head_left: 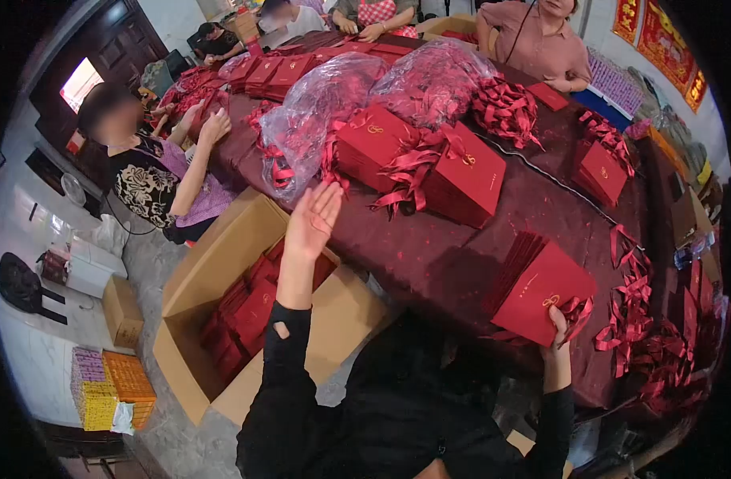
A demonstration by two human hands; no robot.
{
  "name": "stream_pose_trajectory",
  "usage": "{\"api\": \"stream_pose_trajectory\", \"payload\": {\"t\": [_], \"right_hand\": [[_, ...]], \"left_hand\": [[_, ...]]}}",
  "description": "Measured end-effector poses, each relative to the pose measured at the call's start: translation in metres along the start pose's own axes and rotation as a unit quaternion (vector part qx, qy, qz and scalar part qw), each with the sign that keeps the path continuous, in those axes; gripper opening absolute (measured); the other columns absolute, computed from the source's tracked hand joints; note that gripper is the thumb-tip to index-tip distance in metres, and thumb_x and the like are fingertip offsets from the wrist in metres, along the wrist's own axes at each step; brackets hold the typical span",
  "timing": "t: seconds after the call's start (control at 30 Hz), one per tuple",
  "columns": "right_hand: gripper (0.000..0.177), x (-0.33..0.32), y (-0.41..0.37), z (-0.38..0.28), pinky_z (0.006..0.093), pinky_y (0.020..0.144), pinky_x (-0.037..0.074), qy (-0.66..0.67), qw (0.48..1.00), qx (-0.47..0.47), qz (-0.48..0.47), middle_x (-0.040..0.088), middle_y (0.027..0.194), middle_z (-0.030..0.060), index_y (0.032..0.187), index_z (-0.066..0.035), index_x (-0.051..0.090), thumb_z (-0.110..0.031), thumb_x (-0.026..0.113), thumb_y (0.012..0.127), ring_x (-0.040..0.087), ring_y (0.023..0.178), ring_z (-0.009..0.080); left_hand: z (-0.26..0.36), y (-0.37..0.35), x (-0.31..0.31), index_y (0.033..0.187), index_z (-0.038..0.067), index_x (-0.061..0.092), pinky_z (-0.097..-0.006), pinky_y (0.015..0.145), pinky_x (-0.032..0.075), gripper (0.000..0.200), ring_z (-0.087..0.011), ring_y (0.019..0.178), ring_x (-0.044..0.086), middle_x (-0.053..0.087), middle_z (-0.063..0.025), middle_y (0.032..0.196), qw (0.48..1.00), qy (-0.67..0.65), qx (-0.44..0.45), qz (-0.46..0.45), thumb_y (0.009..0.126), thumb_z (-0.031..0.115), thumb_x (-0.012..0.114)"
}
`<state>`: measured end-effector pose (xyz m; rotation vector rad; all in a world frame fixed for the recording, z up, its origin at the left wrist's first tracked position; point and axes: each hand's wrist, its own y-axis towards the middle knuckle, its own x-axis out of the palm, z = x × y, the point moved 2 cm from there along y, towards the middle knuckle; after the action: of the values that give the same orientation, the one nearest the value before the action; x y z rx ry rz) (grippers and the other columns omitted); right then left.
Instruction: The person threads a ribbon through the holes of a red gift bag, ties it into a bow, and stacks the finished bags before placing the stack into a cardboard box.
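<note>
My left hand [314, 222] is raised over the table's near edge, palm showing and fingers stretched out, holding nothing. Just beyond it lie red ribbons and a clear plastic bag [290, 132] of red ribbon. My right hand [559, 329] grips the ribbon end of a stack of red paper gift bags [541, 287] with gold print, tilted on the table; some of its fingers are hidden behind the stack. Two more stacks of red gift bags [468, 176] with ribbon handles lie farther in. Below my left hand, an open carton [191, 275] contains more red gift bags.
A dark red cloth covers the table [405, 247]. Loose red ribbons [630, 299] and another gift bag stack [601, 174] lie at the right. A cable [561, 185] crosses the cloth. A co-worker [162, 172] works on the left; other people are at the far side.
</note>
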<state>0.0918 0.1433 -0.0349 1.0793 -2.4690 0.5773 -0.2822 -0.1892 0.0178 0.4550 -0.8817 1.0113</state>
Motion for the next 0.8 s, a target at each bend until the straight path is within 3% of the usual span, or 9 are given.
{"api": "stream_pose_trajectory", "payload": {"t": [0.17,0.2,0.3,0.33,0.43,0.57,0.67,0.77,0.8], "right_hand": [[0.055,0.000,-0.003,-0.001,0.0405,0.085,0.048,-0.013,1.000,-0.019,-0.019,0.055,0.114,0.0120,0.123,-0.004,0.045,-0.020,0.065,0.074,0.055,0.103,0.0276],[0.055,-0.013,0.000,0.005,0.0384,0.088,0.046,-0.013,1.000,-0.006,-0.011,0.054,0.116,0.0108,0.122,-0.004,0.045,-0.026,0.063,0.075,0.054,0.105,0.0256],[0.054,-0.027,0.007,0.010,0.0375,0.089,0.045,-0.001,1.000,0.005,-0.009,0.055,0.115,0.0106,0.122,-0.003,0.046,-0.028,0.061,0.076,0.054,0.105,0.0244],[0.053,-0.024,0.007,0.010,0.0388,0.086,0.047,0.012,1.000,0.004,-0.014,0.056,0.112,0.0115,0.122,-0.003,0.045,-0.024,0.062,0.076,0.055,0.103,0.0252],[0.053,0.001,-0.002,-0.001,0.0391,0.088,0.046,-0.002,1.000,0.002,0.003,0.056,0.113,0.0114,0.122,-0.003,0.045,-0.026,0.060,0.077,0.055,0.103,0.0256],[0.053,0.014,-0.005,-0.007,0.0391,0.088,0.046,-0.014,1.000,-0.028,-0.007,0.054,0.116,0.0110,0.122,-0.003,0.046,-0.026,0.060,0.076,0.054,0.104,0.0259],[0.054,0.016,-0.005,-0.007,0.0381,0.089,0.045,-0.003,1.000,-0.004,-0.003,0.053,0.118,0.0116,0.123,-0.003,0.044,-0.025,0.060,0.076,0.053,0.105,0.0260],[0.054,0.018,-0.007,-0.008,0.0374,0.089,0.045,-0.023,1.000,0.000,0.001,0.052,0.118,0.0117,0.123,-0.003,0.044,-0.025,0.059,0.076,0.053,0.106,0.0257],[0.053,0.020,-0.008,-0.009,0.0363,0.090,0.044,-0.058,0.998,-0.005,-0.001,0.053,0.118,0.0106,0.123,-0.003,0.045,-0.029,0.058,0.078,0.052,0.107,0.0240]], "left_hand": [[0.048,0.030,-0.041,0.122,-0.011,0.036,-0.0404,0.100,0.040,0.045,-0.0325,0.120,0.042,0.040,-0.0244,0.129,0.988,-0.093,0.105,0.061,0.093,0.023,0.043],[0.057,0.035,-0.045,0.121,-0.011,0.037,-0.0409,0.100,0.040,0.044,-0.0327,0.120,0.042,0.040,-0.0243,0.130,0.986,-0.110,0.108,0.057,0.093,0.023,0.043],[0.086,0.048,-0.061,0.117,-0.008,0.042,-0.0357,0.092,0.046,0.044,-0.0274,0.107,0.051,0.048,-0.0199,0.118,0.975,-0.080,0.163,0.126,0.091,0.027,0.048],[0.097,0.051,-0.064,0.128,-0.004,0.033,-0.0348,0.089,0.047,0.053,-0.0253,0.106,0.051,0.045,-0.0172,0.120,0.976,-0.088,0.163,0.110,0.091,0.029,0.050],[0.128,0.067,-0.076,0.128,-0.005,0.030,-0.0358,0.091,0.046,0.068,-0.0278,0.107,0.050,0.047,-0.0185,0.117,0.963,-0.101,0.217,0.128,0.083,0.036,0.061],[0.151,0.076,-0.074,0.137,0.001,0.014,-0.0404,0.098,0.040,0.087,-0.0312,0.117,0.043,0.033,-0.0191,0.133,0.964,-0.087,0.215,0.127,0.079,0.042,0.064],[0.152,0.071,-0.048,0.138,0.009,0.017,-0.0460,0.102,0.032,0.093,-0.0282,0.125,0.034,0.030,-0.0131,0.138,0.961,-0.065,0.196,0.186,0.072,0.054,0.066],[0.154,0.091,-0.056,0.127,0.011,0.042,-0.0443,0.098,0.035,0.079,-0.0181,0.122,0.038,0.048,-0.0062,0.127,0.971,0.089,0.193,0.106,0.072,0.065,0.056],[0.151,0.099,-0.057,0.125,0.011,0.044,-0.0447,0.098,0.034,0.078,-0.0201,0.121,0.040,0.049,-0.0059,0.125,0.973,0.034,0.214,0.085,0.071,0.067,0.054]]}}
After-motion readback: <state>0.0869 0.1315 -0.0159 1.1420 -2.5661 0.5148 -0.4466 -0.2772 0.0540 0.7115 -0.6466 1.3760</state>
